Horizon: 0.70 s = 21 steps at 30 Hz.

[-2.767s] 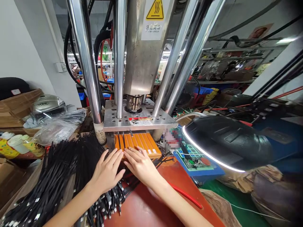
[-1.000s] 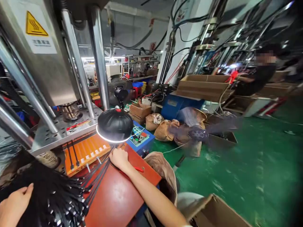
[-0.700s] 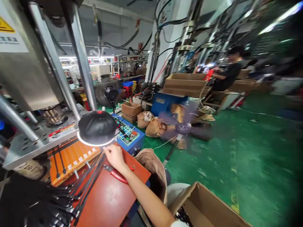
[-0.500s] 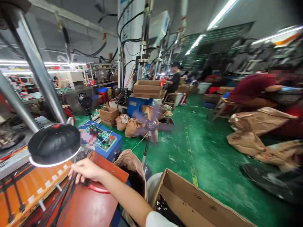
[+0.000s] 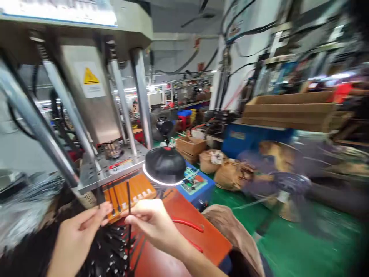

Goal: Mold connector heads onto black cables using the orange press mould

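My right hand (image 5: 155, 221) pinches a thin black cable (image 5: 128, 196), which stands nearly upright in front of an orange slotted fixture (image 5: 137, 188). My left hand (image 5: 79, 232) is closed at the fixture's left end, thumb and fingertips together. A dark strip shows above those fingertips, but I cannot make out what they hold. Black cables lie across the fixture's left slots, and white pieces sit along its right part. Beneath my hands is a heap of black cables (image 5: 108, 250) with shiny ends. Red-handled pliers (image 5: 188, 225) lie on the reddish board (image 5: 170, 254) beside my right forearm.
A press with metal columns (image 5: 142, 96) rises behind the fixture. A black lamp (image 5: 165, 165) hangs low over its right end. Right of it are a blue control box (image 5: 206, 188), a brown sack (image 5: 230, 223) and a spinning fan (image 5: 291, 182). Clear plastic bags (image 5: 25, 207) lie left.
The view has swung left toward the press. My right hand has gone from a bunch of cables on the board to a cable at the fixture. My left hand has come into view.
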Motion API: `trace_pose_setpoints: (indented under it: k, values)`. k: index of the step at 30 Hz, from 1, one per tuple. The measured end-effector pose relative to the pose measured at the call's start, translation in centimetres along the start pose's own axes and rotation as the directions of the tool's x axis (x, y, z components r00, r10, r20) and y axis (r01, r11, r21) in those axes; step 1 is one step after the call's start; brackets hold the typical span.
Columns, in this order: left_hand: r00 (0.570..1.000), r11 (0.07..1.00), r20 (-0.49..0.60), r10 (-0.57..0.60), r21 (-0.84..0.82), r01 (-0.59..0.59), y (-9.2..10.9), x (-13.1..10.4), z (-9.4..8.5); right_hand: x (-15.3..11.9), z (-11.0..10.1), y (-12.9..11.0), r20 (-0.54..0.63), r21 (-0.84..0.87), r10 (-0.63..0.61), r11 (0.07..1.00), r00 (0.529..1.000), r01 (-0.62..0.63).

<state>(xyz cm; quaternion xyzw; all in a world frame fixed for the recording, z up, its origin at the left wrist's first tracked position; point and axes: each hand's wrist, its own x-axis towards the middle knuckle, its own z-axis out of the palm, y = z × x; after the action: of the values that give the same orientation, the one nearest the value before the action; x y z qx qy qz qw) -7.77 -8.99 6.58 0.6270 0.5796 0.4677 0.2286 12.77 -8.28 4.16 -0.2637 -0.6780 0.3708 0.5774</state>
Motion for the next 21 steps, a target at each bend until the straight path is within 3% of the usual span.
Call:
trace_pose_setpoints:
  k: [6, 12, 21]
  values:
    - [0.986, 0.998, 0.165, 0.021, -0.069, -0.009, 0.1, -2.3, 3.0, 0.4, 0.9, -0.2, 0.015, -0.125, -0.048, 0.991, 0.999, 0.050]
    - [0.979, 0.997, 0.202, 0.010, -0.076, 0.005, -0.7, -3.9, 3.2, 0.8, 0.9, -0.4, 0.014, -0.168, -0.115, 0.979, 0.993, 0.116]
    - [0.977, 0.994, 0.213, 0.026, -0.110, -0.003, -1.3, -3.9, 3.9, 1.3, 0.6, -0.3, -0.035, -0.153, -0.174, 0.974, 0.984, 0.167]
